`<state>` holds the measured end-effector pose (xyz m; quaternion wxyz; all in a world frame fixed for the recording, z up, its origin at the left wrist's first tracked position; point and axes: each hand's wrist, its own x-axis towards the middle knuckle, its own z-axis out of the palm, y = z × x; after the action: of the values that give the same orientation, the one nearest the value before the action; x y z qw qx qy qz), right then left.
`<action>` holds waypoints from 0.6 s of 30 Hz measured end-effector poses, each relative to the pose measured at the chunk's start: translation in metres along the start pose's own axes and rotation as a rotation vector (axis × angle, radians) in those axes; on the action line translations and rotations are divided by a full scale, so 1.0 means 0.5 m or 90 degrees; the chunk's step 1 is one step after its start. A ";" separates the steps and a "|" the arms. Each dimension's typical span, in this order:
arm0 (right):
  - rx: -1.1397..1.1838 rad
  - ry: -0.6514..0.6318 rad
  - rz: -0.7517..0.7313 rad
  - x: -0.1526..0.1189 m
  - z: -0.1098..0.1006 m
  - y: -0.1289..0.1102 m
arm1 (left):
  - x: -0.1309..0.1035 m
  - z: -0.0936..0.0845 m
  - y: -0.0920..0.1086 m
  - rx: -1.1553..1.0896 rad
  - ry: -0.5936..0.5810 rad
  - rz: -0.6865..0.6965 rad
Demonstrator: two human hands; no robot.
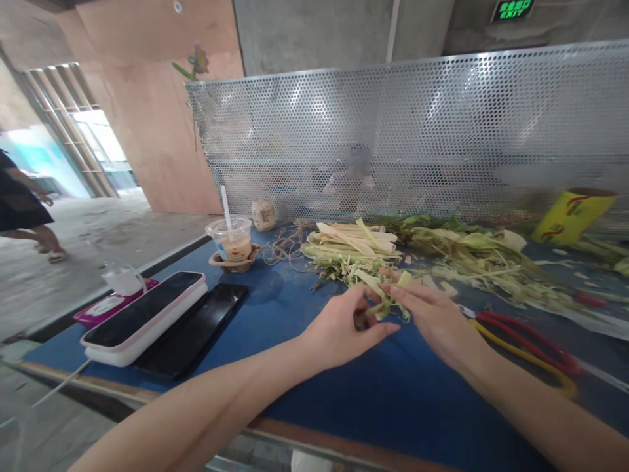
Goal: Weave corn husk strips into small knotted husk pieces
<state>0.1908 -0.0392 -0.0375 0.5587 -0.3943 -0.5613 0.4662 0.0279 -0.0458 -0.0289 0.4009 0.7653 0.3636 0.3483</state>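
Observation:
Over the blue tabletop (pixel 275 314), my left hand (pixel 344 328) curls its fingers around a small tangle of pale green husk strips (pixel 388 303), which look like corn husk. Its thumb points out to the right. From the right side, my right hand (pixel 432 311) pinches the same strips between thumb and fingers, and the two hands almost meet. Just beyond them lies a neat stack of flat, pale husk strips (pixel 351 241). Shredded, curly green bits (pixel 339 270) lie in front of that stack.
Scissors (pixel 528 344) with red and yellow handles lie beside my right forearm. Loose husks (pixel 472 252) and a yellow roll (pixel 572 216) are at the right. Leftward are twine (pixel 289 242), a drink cup (pixel 230 239), a black phone (pixel 196 331) and a pouch-like case (pixel 145 314). A perforated metal screen (pixel 393 131) stands behind.

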 end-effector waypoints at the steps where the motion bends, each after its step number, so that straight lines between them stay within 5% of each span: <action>1: 0.003 -0.022 -0.001 -0.004 0.003 -0.001 | 0.000 0.001 -0.001 -0.006 0.033 0.023; 7: -0.055 -0.083 -0.040 -0.020 0.011 -0.003 | 0.004 0.014 -0.007 -0.185 0.040 0.020; 18: -0.032 -0.032 -0.073 -0.016 0.015 0.004 | 0.002 0.018 0.008 -0.154 0.082 -0.012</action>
<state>0.1835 -0.0469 -0.0408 0.5603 -0.3635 -0.6083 0.4288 0.0368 -0.0498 -0.0293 0.4696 0.6838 0.3513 0.4342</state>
